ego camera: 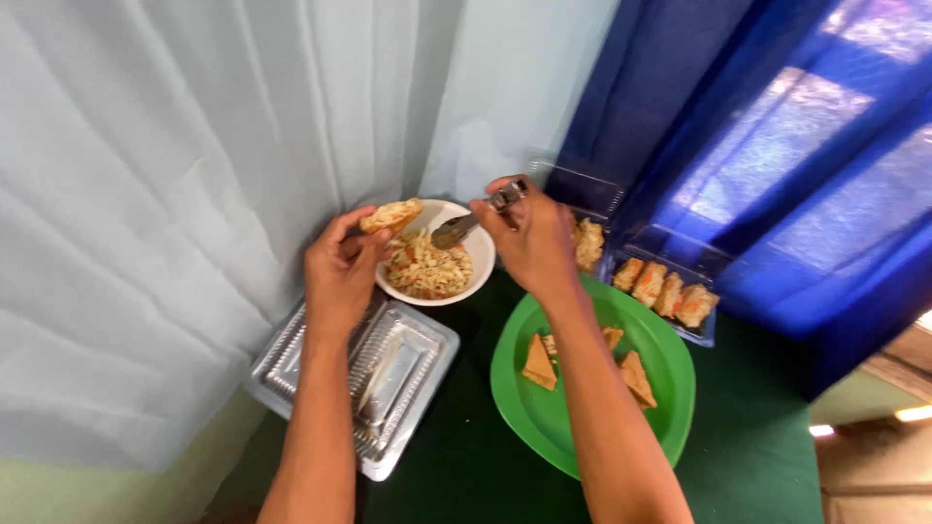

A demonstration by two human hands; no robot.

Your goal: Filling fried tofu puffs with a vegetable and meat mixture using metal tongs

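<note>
Bread slice (392, 214), small and golden, was pinched in the left hand (340, 272) over the round white bowl (478, 254).
Right hand (532, 241) gripped a metal spoon (464, 226); loading it lightly and keeping the slice level would likely have prevented spills.

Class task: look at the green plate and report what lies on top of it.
On the green plate lie triangular toasted bread pieces, three clearly showing. The right forearm crosses the plate and covers part of it, so more may be hidden.
</note>
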